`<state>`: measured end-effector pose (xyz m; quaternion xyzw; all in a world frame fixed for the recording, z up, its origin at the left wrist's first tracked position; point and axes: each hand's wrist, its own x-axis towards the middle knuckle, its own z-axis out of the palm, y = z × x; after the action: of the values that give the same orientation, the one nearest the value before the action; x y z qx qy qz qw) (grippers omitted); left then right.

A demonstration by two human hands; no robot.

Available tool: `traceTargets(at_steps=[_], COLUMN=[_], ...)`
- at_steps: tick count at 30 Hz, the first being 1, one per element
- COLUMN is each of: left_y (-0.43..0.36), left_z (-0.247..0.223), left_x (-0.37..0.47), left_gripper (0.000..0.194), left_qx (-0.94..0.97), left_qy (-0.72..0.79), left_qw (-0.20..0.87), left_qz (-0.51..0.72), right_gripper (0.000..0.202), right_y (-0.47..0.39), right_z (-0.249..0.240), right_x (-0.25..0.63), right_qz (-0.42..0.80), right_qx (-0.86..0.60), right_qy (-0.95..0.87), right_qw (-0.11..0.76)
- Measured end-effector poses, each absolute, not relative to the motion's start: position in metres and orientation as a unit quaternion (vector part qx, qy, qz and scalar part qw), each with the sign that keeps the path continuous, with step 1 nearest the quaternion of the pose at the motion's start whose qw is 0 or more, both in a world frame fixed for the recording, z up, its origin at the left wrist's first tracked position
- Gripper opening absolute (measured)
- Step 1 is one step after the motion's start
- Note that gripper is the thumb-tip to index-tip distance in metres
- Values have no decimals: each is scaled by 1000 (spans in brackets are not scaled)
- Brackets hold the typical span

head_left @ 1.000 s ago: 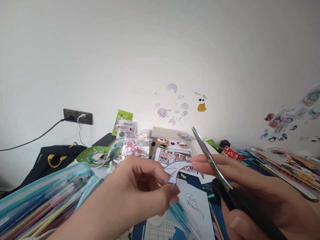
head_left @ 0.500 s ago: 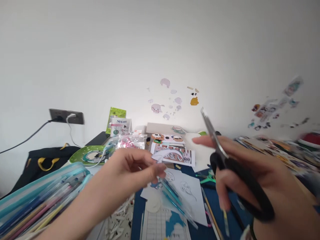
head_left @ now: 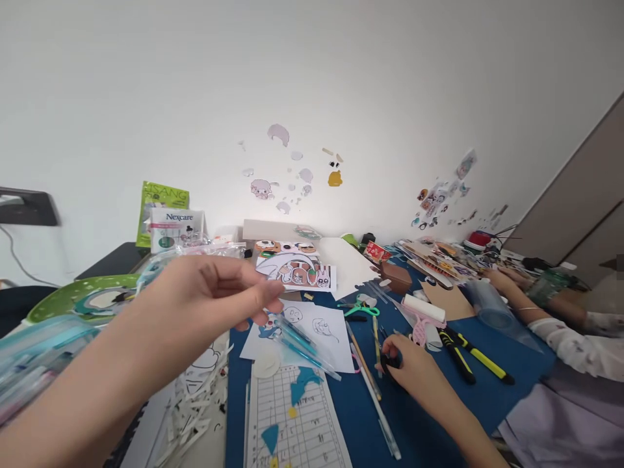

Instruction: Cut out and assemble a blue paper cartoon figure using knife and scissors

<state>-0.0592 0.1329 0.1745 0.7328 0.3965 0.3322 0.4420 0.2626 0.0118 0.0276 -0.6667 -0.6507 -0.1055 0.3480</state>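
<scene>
My left hand [head_left: 229, 292] is raised over the desk, with thumb and fingers pinched on a white paper cutout [head_left: 271, 267]. The cutout is curved and has a dark outline; part of it is behind my fingers. Lower and to the right, my right hand [head_left: 409, 365] is down at the blue desk mat, its fingers closed around the black handles of scissors [head_left: 390, 364]. The blades are mostly hidden. Beside this hand lie a yellowish pen [head_left: 376, 338] and a long white pen [head_left: 387, 426]. Under my left hand is a sheet with line drawings [head_left: 336, 325], with blue pens [head_left: 305, 348] in clear plastic on it.
Green scissors [head_left: 361, 305], a pink roller [head_left: 423, 313] and yellow-black cutters [head_left: 480, 357] lie right of centre. Paper scraps [head_left: 195, 416] and a pencil pouch [head_left: 43, 351] are at left. Another person's hand [head_left: 502, 286] is at far right.
My right hand has lowered the scissors from up in front of me to the mat. The view has turned right, bringing the other person into sight. My left hand still holds the cutout.
</scene>
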Motion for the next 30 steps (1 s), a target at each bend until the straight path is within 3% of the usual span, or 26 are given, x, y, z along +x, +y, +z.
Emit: traceTargets(at_steps=[8, 12, 16, 19, 30], left_y=[132, 139, 144, 146, 147], left_z=[162, 157, 158, 163, 171], left_x=[-46, -42, -43, -47, -58], left_gripper=[17, 14, 12, 13, 13], left_qx=[738, 742, 734, 725, 699], left_qy=[342, 339, 347, 354, 365], left_qw=[525, 530, 526, 517, 508], left_qz=[252, 231, 252, 287, 346], right_gripper=[21, 12, 20, 23, 18], right_y=[19, 27, 57, 85, 117], right_z=[52, 96, 142, 161, 149], right_x=[253, 202, 145, 123, 110], right_qz=[-131, -164, -247, -220, -281], right_qx=[-635, -623, -504, -456, -328], right_qy=[-702, -692, -733, -778, -764], right_qw=[296, 327, 384, 372, 480])
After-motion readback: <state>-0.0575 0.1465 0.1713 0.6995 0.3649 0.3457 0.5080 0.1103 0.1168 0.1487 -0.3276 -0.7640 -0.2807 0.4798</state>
